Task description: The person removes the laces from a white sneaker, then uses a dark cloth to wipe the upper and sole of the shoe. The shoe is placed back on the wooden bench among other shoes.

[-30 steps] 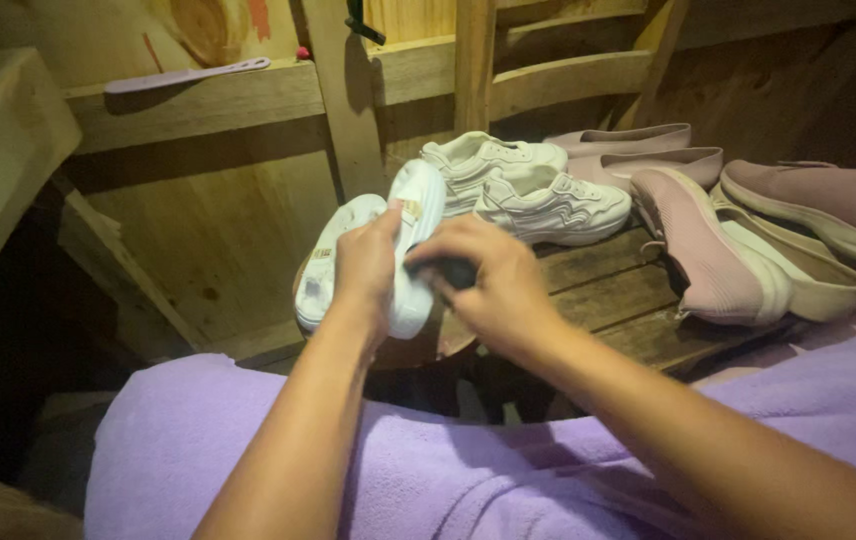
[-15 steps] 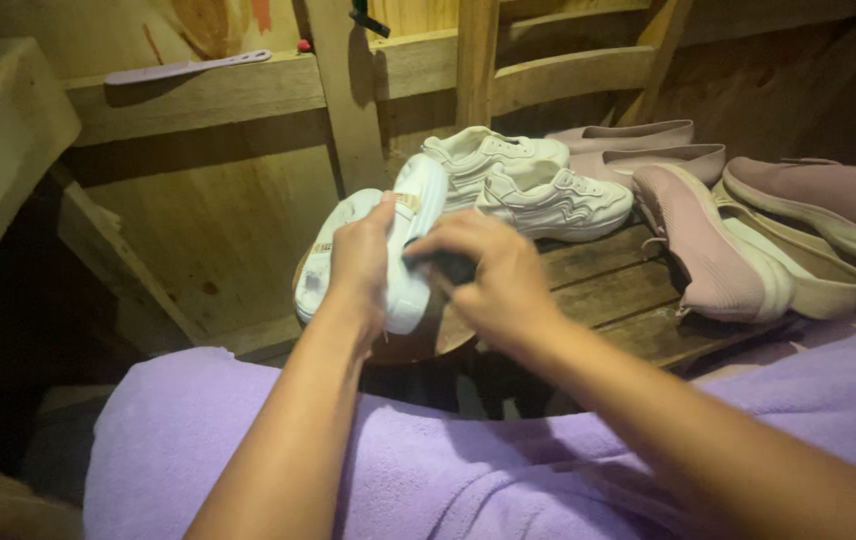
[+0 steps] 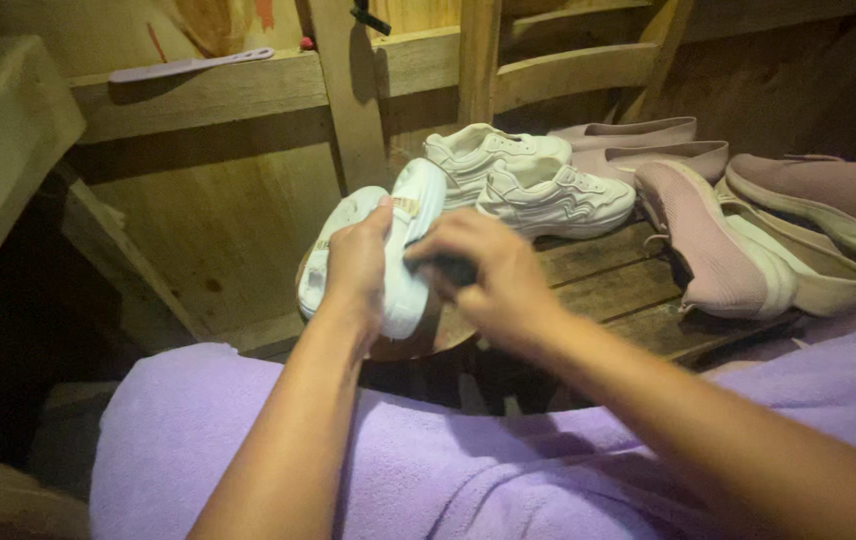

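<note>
You are holding a white, thick-soled sneaker (image 3: 403, 245) sole-up over the near edge of a slatted wooden bench (image 3: 638, 300), your left hand (image 3: 358, 265) wrapped around its middle. Your right hand (image 3: 488, 270) is curling over a small dark object pressed to the sole's side (too hidden to identify); the step looks like working that edge, which calls for a steady left-hand brace. A pair of white lace-up sneakers (image 3: 518, 180) and several pink slip-on shoes (image 3: 728, 230) are sitting beyond, and lilac cloth (image 3: 428, 470) is covering your lap.
</note>
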